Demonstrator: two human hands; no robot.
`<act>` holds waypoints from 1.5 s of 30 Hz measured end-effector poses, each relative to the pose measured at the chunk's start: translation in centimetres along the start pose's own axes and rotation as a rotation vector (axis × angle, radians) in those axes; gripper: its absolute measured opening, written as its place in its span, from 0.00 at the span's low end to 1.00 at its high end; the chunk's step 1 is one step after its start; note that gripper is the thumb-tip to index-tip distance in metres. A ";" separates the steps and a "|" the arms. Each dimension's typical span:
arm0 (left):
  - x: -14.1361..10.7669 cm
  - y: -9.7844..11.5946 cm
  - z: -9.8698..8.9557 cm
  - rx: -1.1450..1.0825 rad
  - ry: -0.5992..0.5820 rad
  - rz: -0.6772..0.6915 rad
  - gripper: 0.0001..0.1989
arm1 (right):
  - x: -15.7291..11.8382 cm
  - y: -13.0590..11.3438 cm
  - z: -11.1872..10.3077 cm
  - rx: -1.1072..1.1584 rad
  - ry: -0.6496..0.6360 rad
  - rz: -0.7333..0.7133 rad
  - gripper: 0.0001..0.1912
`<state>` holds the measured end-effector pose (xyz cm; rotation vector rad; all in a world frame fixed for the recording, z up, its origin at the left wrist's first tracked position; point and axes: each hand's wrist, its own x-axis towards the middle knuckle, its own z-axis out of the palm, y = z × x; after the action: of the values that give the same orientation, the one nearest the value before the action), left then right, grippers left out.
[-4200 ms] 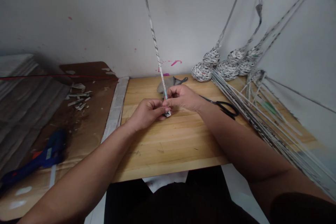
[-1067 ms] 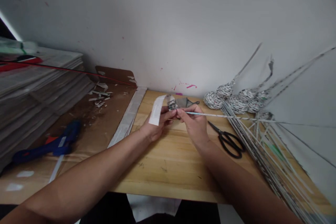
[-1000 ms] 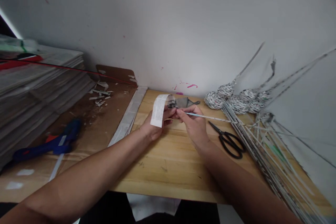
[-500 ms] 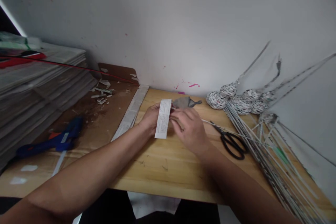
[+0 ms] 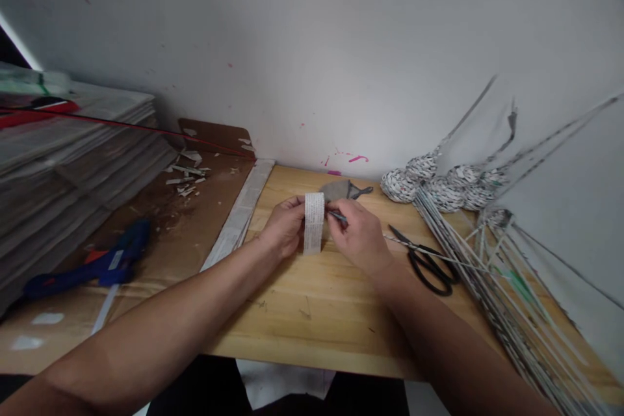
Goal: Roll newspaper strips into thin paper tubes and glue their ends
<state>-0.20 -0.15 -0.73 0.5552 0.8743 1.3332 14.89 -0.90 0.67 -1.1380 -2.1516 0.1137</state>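
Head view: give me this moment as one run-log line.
left hand: holding printed white paper strip | right hand: pinching thin rolled-paper stick | black scissors: on wooden tabletop

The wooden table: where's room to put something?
Big bare patch: from left hand and right hand down to the table's front edge. Small one: between left hand and flat paper strips. Crowded right side: scissors, paper sticks, woven balls.

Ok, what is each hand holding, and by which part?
Left hand: the printed paper strip, by its upper left edge. Right hand: the thin paper stick, near its end beside the strip.
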 end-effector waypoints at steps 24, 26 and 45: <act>-0.4 -0.4 0.2 -0.053 -0.014 -0.019 0.13 | 0.5 0.2 0.1 0.422 -0.018 0.332 0.06; -0.5 -0.5 0.3 -0.066 -0.022 -0.021 0.13 | 0.5 0.3 0.0 0.434 -0.010 0.337 0.06; -0.2 -0.9 0.0 -0.059 -0.017 -0.017 0.09 | 0.2 0.1 -0.4 0.134 -0.027 0.115 0.08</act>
<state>0.34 -0.54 -1.36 0.5114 0.8211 1.3332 15.12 -0.76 1.01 -1.1873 -2.0682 0.3223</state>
